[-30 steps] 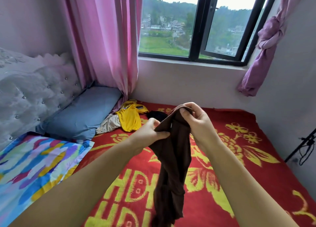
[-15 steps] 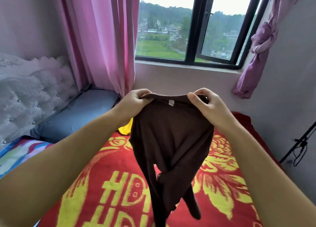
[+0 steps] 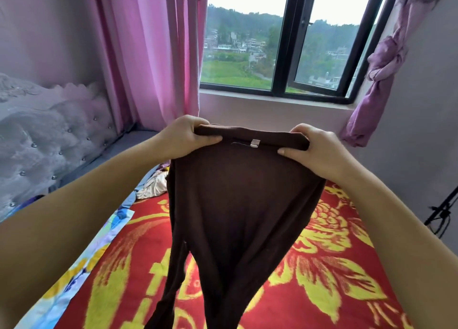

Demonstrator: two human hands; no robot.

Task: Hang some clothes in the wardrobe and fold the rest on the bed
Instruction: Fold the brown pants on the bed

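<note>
dark brown knit garment (image 3: 244,199) hangs above the red blanket with yellow flowers (image 3: 329,274), waistband stretched wide. left hand (image 3: 184,136) and right hand (image 3: 314,147) each pinch one waistband end, thumbs in front.

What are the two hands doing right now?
Left hand: grips the brown garment's waistband.
Right hand: grips the waistband's other end.

Brown garment (image 3: 238,204) runs off the bottom edge.
</note>
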